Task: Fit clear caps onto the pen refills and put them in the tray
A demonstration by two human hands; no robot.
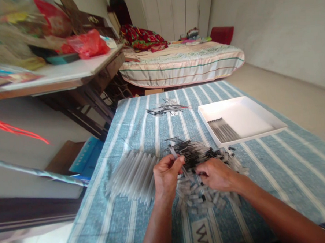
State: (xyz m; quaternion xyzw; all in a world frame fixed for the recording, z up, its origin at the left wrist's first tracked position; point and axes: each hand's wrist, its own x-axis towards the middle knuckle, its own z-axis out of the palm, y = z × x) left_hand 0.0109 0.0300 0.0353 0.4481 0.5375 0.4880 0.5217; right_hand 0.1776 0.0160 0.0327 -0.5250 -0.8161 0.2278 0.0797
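The left hand (165, 171) pinches a pen barrel (174, 153) — tilted, seemingly to keep its end free; the right hand (216, 173) curls above clear caps (210, 198) (its grasp unclear), dark refills (193, 151) just ahead, apparently within easy reach.

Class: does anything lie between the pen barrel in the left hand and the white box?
Yes: a heap of thin, dark pen refills lies low on the striped tablecloth between the pen barrel and the white box.
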